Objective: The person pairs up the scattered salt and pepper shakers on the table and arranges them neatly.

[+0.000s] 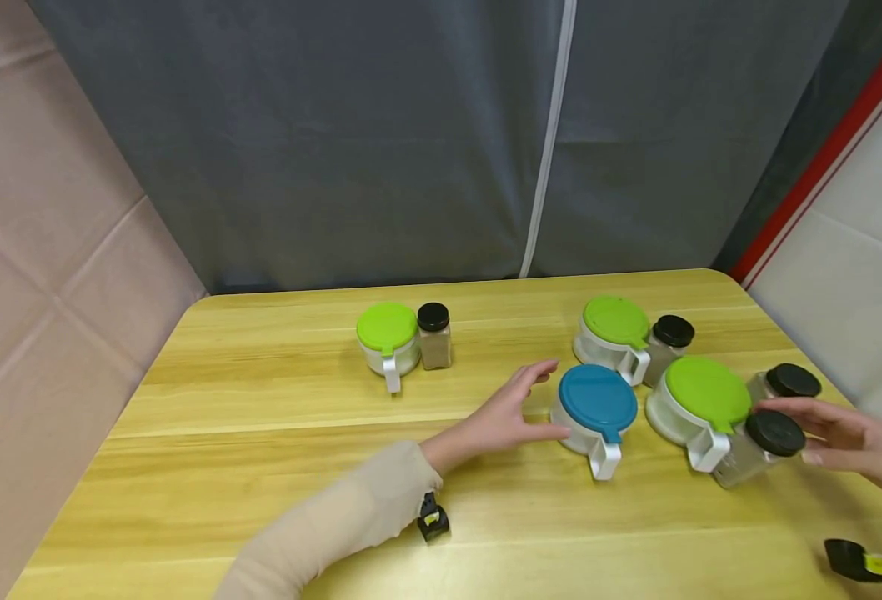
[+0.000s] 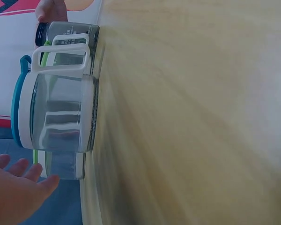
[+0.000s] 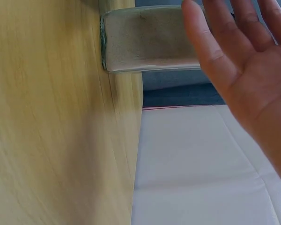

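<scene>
My left hand [image 1: 504,412] reaches in from the left, thumb and fingers spread around the near side of a blue-lidded glass seasoning jar [image 1: 598,404] with a white handle. In the left wrist view, a gap shows between that hand [image 2: 18,192] and the jar [image 2: 61,108]. At the right, my right hand [image 1: 861,437] is beside two black-capped spice jars, the front one [image 1: 774,433] and the rear one [image 1: 792,380]. Its fingers look extended in the right wrist view, overlapping a spice jar [image 3: 150,40] of brownish powder. Neither hand grips anything.
Green-lidded seasoning jars stand beside the blue one, one nearer [image 1: 707,392] and one behind [image 1: 616,321], with a black-capped jar [image 1: 672,332] close by. Further left, another green-lidded jar [image 1: 387,327] adjoins a spice jar [image 1: 434,337]. A grey curtain [image 1: 373,150] hangs behind the wooden table [image 1: 223,417].
</scene>
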### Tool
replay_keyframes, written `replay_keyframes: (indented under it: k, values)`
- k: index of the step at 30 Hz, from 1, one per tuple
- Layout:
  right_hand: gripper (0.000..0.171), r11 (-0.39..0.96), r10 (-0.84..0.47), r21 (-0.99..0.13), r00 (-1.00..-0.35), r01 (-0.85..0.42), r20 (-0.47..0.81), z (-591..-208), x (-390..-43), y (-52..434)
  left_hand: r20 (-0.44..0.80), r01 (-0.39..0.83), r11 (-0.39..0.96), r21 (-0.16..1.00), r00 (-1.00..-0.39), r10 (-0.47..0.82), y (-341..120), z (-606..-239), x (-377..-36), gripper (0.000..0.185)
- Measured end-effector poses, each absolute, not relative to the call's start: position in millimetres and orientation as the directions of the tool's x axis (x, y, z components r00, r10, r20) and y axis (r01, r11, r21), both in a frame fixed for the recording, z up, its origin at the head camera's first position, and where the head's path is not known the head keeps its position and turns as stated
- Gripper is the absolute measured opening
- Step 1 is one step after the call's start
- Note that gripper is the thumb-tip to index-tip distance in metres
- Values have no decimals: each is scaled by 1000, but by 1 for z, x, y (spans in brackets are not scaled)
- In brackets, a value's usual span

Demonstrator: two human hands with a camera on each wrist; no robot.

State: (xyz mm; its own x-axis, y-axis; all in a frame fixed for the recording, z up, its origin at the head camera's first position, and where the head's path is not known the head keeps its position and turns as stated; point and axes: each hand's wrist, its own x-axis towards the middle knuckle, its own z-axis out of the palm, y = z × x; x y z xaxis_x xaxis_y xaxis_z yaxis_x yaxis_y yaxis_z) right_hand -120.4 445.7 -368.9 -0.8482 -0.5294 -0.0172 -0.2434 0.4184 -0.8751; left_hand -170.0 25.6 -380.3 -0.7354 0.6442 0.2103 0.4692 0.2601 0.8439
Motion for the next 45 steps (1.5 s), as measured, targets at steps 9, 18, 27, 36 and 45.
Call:
replay_keyframes:
  k: [9, 18, 27, 36, 45]
  values:
    - [54, 434, -517, -868, -856, -241, -20, -369, -119, 442, 137, 412, 314, 855, -765, 630, 40, -382, -171, 83]
    - [55, 450, -499, -860, -866, -241, -19, -372, -119, 442, 116, 412, 343, 844, -765, 633, 51, -388, -175, 92]
    - [53, 529, -461, -822, -885, -210, -70, -373, -118, 440, 114, 428, 359, 829, -759, 642, 61, -391, -178, 96]
    - [56, 551, -456, -799, -889, -242, -46, -374, -118, 439, 104, 430, 375, 821, -759, 643, 66, -390, -180, 98]
    - [52, 581, -449, -779, -891, -237, -64, -371, -119, 437, 127, 454, 382, 805, -761, 636, 66, -389, -183, 94]
